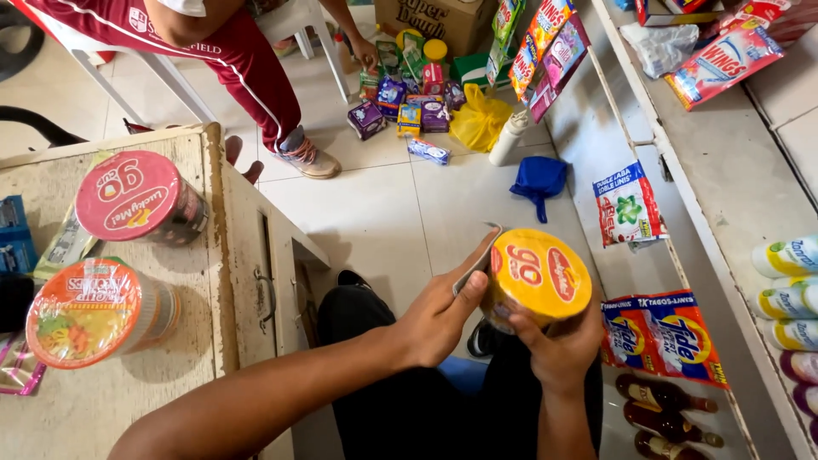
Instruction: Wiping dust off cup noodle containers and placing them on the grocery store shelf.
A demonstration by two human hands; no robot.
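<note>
My right hand [558, 345] grips a noodle cup with a yellow lid [537, 271] from below, holding it over my lap. My left hand [439, 315] holds a thin flat card-like object [477, 255] with its edge pressed against the cup's left side. Two more cups stand on the worn wooden counter [128, 400] to my left: one with a pink-red lid [136, 198] and one with an orange lid [89, 311].
A person in maroon trousers [243, 55] reaches toward small packets and boxes [409, 106] on the tiled floor. Sachet strips [665, 334] hang off the right shelf [733, 153]. Dark bottles [665, 417] lie low right; a blue cloth [538, 181] lies on the floor.
</note>
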